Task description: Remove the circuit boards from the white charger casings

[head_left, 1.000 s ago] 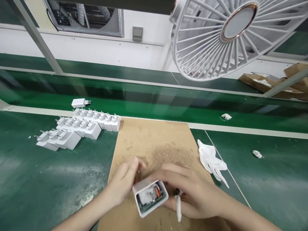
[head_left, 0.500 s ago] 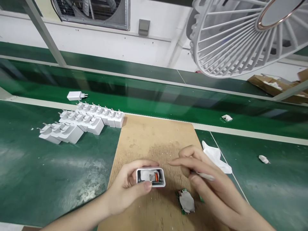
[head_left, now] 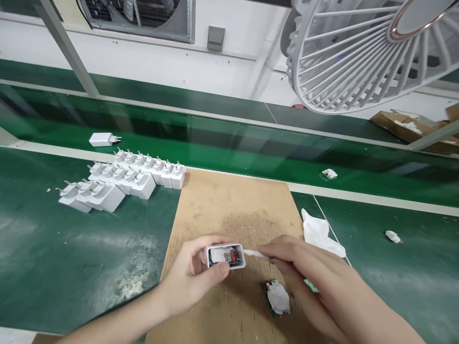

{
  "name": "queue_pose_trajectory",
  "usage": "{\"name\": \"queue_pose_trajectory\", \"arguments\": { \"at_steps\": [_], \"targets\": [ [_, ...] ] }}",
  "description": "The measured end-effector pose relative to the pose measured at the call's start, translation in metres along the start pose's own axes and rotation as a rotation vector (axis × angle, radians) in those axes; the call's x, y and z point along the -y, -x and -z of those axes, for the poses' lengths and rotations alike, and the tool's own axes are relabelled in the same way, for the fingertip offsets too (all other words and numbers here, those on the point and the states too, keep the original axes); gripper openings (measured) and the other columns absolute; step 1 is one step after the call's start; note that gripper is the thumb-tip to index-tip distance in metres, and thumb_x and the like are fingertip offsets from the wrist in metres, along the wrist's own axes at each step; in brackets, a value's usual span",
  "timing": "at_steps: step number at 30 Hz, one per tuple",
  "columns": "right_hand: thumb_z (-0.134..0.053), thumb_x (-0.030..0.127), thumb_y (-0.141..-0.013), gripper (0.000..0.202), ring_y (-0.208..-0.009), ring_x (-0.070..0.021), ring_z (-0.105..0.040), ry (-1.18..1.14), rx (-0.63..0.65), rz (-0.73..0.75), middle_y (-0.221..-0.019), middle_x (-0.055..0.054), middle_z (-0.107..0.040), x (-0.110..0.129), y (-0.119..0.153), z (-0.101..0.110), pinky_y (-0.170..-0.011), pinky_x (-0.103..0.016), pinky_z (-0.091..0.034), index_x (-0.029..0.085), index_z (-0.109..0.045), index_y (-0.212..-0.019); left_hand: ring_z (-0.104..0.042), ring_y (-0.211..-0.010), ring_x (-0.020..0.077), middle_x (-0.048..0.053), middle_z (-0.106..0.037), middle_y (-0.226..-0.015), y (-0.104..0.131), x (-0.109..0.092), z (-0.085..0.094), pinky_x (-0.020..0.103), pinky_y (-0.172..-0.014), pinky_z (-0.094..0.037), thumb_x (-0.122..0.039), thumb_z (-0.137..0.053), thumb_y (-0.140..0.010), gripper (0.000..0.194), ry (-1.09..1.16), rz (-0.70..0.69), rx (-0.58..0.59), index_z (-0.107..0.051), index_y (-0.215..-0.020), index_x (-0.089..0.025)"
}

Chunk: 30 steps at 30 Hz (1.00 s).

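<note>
Since half a second ago, the right hand (head_left: 304,272) has turned its slim white stick (head_left: 254,253) leftward, and the tip now meets the right rim of an open white charger housing (head_left: 244,256). On the green strip (head_left: 215,155) behind the bench, the loose white plug charger (head_left: 102,139) and a small white piece (head_left: 330,174) have shifted left.

Left hand (head_left: 190,272): curled round the housing, thumb across the lower edge of its mouth, covering part of it. Housing is held above a cardboard sheet (head_left: 229,191), mouth toward the viewer; inside, pale filler, a narrow metal port (head_left: 226,257) and an orange-red USB port (head_left: 234,256). Right hand: stick pinched between thumb and fingers.

Around: a circuit board (head_left: 278,298) with a pale lump on top lies on the cardboard, just left of the right hand. A green board piece (head_left: 311,285) is partly hidden under that hand. White glove (head_left: 319,234) overlaps the sheet's right edge. Far left, white plug chargers (head_left: 136,174) stand in three rows, pins up. A white fan (head_left: 358,57) blocks much of the upper right; cardboard boxes (head_left: 405,126) sit beyond.

Markings: any print on chargers or fan badge too small to read.
</note>
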State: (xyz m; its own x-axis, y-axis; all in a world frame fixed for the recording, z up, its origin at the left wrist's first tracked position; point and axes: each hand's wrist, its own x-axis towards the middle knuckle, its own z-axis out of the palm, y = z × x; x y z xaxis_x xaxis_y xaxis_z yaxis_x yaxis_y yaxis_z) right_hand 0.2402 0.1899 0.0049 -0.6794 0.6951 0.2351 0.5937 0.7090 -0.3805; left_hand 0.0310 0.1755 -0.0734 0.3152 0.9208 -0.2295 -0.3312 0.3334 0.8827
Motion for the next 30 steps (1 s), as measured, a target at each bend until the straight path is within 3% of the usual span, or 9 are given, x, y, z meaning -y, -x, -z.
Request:
{"name": "queue_pose_trajectory", "arguments": {
  "at_steps": [3,8,30],
  "targets": [
    [-0.034,0.006,-0.093,0.024,-0.073,-0.0172,-0.06,0.139,-0.006,0.073,-0.084,-0.006,-0.063,-0.001,0.003,-0.006,-0.06,-0.029,-0.05,0.016,-0.051,-0.107,-0.066,-0.088,0.0208,0.006,-0.073,-0.098,0.0,0.0,-0.001,0.031,-0.08,-0.051,-0.033,-0.074,-0.073,0.035,-0.03,0.004,-0.004,-0.068,-0.103,-0.019],
    [-0.031,0.003,-0.092,0.025,-0.066,-0.0198,-0.06,0.27,-0.024,0.17,-0.077,-0.009,-0.062,0.0,0.0,-0.014,-0.049,-0.03,-0.049,0.008,-0.053,-0.102,-0.065,-0.089,0.0212,0.007,-0.073,-0.1,0.0,0.001,0.0,0.033,-0.082,-0.05,-0.033,-0.074,-0.073,0.035,-0.059,0.018,-0.015,-0.067,-0.104,-0.018],
    [-0.031,0.0,-0.09,0.026,-0.063,-0.0183,-0.06,0.346,-0.008,0.171,-0.075,-0.008,-0.062,0.002,-0.007,-0.017,-0.047,-0.028,-0.048,0.01,-0.054,-0.099,-0.063,-0.088,0.024,0.011,-0.07,-0.102,-0.001,0.004,-0.001,0.04,-0.08,-0.052,-0.031,-0.07,-0.073,0.037,-0.092,0.032,-0.046,-0.064,-0.106,-0.015]
  ]
}}
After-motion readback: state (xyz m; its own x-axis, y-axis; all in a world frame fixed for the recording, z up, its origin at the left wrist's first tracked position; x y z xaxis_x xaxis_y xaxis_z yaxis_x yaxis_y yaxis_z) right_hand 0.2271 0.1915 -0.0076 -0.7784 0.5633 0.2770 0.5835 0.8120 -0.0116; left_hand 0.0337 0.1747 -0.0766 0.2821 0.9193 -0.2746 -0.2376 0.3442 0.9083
